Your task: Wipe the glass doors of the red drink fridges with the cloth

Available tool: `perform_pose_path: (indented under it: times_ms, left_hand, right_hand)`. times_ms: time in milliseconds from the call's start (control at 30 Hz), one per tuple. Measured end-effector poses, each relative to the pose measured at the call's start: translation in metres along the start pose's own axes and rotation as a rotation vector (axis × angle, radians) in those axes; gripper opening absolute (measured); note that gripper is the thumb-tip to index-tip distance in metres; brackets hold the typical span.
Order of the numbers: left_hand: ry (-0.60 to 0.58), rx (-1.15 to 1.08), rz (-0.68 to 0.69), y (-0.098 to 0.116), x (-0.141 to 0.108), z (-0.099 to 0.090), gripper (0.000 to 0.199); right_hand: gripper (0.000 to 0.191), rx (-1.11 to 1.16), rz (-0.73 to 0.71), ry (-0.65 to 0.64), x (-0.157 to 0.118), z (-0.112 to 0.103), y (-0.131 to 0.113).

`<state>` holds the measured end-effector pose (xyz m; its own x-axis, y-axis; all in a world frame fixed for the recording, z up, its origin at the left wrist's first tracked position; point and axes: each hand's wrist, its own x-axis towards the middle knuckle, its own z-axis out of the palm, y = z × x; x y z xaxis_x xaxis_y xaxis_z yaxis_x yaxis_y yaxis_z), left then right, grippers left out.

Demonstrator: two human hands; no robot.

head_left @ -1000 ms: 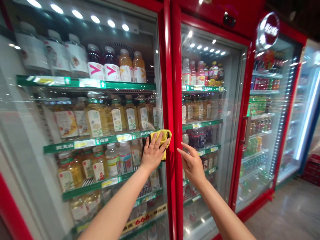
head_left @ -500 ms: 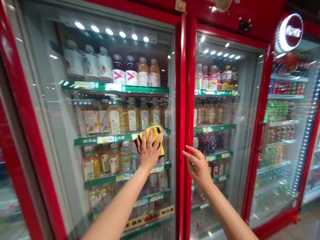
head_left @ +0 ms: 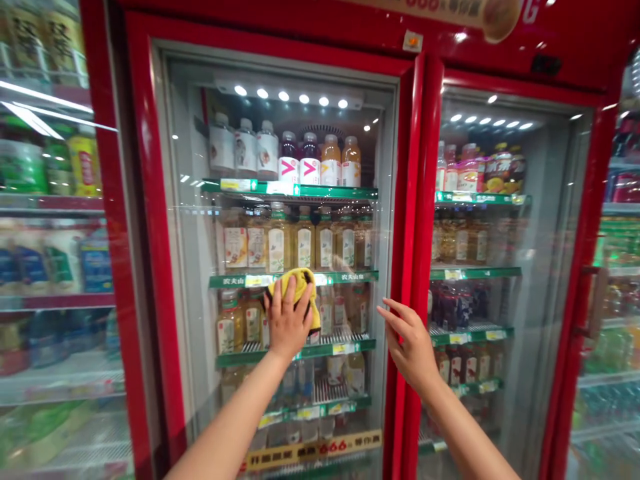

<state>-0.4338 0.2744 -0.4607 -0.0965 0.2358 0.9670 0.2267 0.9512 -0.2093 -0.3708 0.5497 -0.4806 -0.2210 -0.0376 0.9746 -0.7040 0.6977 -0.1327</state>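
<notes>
My left hand (head_left: 289,323) presses a yellow cloth with black edging (head_left: 303,283) against the glass door (head_left: 190,233) of a red-framed drinks fridge. Its fingers are spread over the cloth, around the height of a green shelf edge (head_left: 233,281) behind the glass. To the right, my right hand (head_left: 411,343) is in front of the red door frame (head_left: 409,220). Two of its fingers reach out to the left and the others are bent, with nothing seen in them. Whether its fingertips touch the door I cannot tell.
Bottles of juice and tea (head_left: 305,243) stand on shelves inside. A second glass door (head_left: 555,220) with a handle (head_left: 593,303) is on the right. Another stocked cooler (head_left: 53,300) stands on the left. A printed strip (head_left: 315,450) crosses the glass low down.
The view has turned left, bringing more of the left cooler into sight. My left hand and the cloth have moved left across the glass. My right hand has shifted slightly left against the frame.
</notes>
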Motion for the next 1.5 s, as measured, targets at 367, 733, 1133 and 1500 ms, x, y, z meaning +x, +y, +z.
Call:
perform_pose_path:
  times_ms: [367, 733, 1133, 1500]
  left_hand:
    - [-0.061, 0.011, 0.108, -0.082, 0.015, -0.026, 0.061]
    - [-0.155, 0.058, 0.185, -0.117, -0.041, -0.041, 0.064]
    - [-0.106, 0.134, -0.02, -0.202, -0.097, -0.085, 0.074]
    - [-0.086, -0.028, -0.071, -0.222, -0.014, -0.084, 0.063]
  right_hand:
    - [0.045, -0.012, -0.119, -0.09, 0.041, 0.061, -0.044]
    - [0.045, 0.046, -0.113, -0.144, 0.023, 0.093, -0.09]
    - [0.044, 0.096, -0.098, -0.165, 0.012, 0.132, -0.133]
    - [0.045, 0.15, -0.076, -0.14, 0.038, 0.167, -0.165]
